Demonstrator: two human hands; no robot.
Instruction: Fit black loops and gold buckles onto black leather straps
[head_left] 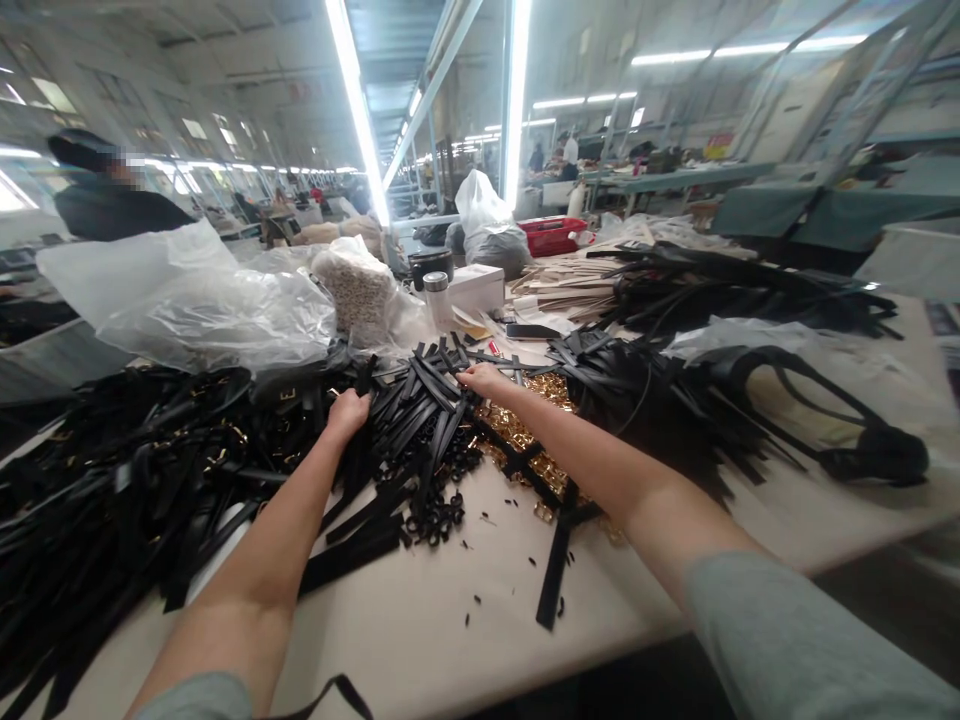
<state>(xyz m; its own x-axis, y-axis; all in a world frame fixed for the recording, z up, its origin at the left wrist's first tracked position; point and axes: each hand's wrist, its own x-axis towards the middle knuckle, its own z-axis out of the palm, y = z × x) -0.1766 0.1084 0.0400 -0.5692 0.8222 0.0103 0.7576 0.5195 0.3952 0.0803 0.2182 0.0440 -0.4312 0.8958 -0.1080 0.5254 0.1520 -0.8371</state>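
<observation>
Strips (432, 388) beside right grip (482, 380)

Black straps (427, 390), gold fittings (551, 387), pale tabletop (510, 600)

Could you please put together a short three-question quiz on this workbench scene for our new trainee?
1. Multiple choice: What colour are the small shiny pieces heaped on the table?
A) red
B) gold
C) white
2. True or false: The silver-capped bottle stands upright.
3. Fill in the blank: Of the person's own two hands, the ____ one is nearer the heap of shiny pieces.

Key:
1. B, gold.
2. True.
3. Right: the right hand is beside the heap, while the left hand is farther off, by the black straps.
</observation>
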